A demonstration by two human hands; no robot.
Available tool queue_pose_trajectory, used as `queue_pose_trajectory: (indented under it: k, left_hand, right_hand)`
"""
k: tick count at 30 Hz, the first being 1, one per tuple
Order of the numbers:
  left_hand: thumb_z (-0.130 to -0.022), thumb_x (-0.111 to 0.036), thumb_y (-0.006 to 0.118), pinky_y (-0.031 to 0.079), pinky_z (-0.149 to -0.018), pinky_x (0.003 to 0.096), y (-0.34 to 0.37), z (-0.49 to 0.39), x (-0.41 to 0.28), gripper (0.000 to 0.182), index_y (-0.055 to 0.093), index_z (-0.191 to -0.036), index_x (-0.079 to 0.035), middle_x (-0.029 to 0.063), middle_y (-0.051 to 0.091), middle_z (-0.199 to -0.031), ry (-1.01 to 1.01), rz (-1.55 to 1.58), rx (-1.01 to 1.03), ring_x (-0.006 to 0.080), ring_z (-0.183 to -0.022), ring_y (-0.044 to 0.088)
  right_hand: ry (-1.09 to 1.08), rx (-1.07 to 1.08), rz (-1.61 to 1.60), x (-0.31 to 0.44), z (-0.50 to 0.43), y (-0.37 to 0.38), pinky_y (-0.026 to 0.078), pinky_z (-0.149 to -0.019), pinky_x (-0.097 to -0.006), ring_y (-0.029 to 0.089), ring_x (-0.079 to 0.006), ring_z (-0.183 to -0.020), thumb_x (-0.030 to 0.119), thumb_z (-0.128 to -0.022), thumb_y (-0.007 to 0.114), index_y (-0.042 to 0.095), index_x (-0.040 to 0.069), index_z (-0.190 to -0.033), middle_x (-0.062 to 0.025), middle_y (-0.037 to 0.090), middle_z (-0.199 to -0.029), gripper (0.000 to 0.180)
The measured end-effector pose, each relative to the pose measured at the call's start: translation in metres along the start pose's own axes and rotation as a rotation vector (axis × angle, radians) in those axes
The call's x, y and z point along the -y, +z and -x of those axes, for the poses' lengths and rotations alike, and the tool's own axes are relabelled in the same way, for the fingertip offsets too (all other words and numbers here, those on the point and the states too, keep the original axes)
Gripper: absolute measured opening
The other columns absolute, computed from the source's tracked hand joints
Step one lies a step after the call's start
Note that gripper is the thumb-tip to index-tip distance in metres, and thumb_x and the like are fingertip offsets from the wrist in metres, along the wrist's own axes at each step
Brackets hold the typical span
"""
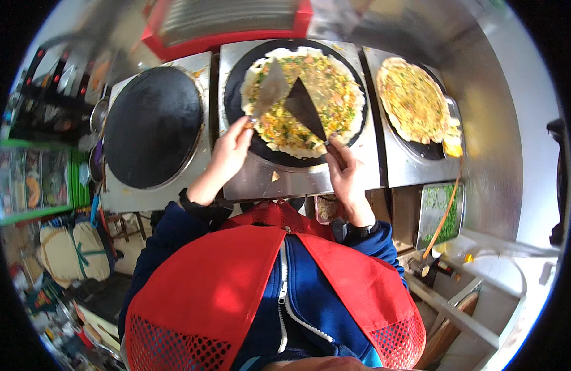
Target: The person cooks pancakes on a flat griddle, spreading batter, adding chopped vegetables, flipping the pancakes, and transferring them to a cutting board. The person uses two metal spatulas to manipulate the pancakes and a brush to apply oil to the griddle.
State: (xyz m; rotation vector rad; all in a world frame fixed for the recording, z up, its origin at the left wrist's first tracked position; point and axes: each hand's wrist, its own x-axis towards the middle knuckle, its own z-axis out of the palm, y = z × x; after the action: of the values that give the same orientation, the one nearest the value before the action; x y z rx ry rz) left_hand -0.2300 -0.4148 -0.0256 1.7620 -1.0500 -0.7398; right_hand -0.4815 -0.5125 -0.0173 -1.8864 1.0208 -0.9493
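My left hand (233,144) is closed around the handle of a pointed metal spatula (272,88), whose blade lies over the left part of a large round pancake (308,69) topped with egg and chopped greens. In my right hand (345,168) is the handle of a second, darker triangular spatula (306,107), its blade over the middle of the same pancake. That pancake rests on the middle round black griddle (233,95). Whether the blades touch the food or hover above it, I cannot tell.
To the left is a bare black griddle (153,127). A second topped pancake (411,99) lies on the right griddle. A metal tray of chopped greens (441,215) sits below it. A red-framed panel (230,35) stands behind, and a steel wall (494,139) bounds the right.
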Motion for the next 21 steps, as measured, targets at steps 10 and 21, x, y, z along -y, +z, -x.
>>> queue_pose_trajectory:
  k: [10,21]
  left_hand:
    - [-0.102,-0.023,0.039,0.022,-0.041,0.0132,0.042,0.008,-0.067,0.049,0.023,-0.148,-0.025,0.0003,0.05,-0.088,-0.135,0.475,0.409,0.0017,-0.051,0.035]
    - [-0.099,-0.037,0.045,0.028,-0.044,0.0192,0.072,-0.001,-0.074,0.031,0.056,-0.099,-0.008,0.0017,0.052,-0.081,-0.318,0.647,0.609,0.0052,-0.052,0.039]
  right_hand:
    - [0.332,-0.186,-0.602,0.013,0.027,-0.038,0.042,-0.052,-0.0241,0.051,-0.01,-0.056,0.033,-0.099,0.042,0.054,0.003,-0.09,-0.0028,0.056,-0.068,0.033]
    - [0.059,-0.497,0.734,-0.049,0.085,-0.176,0.051,-0.061,-0.0393,0.063,-0.0299,-0.071,0.014,-0.077,0.062,0.065,0.01,-0.091,-0.0101,0.063,-0.081,0.014]
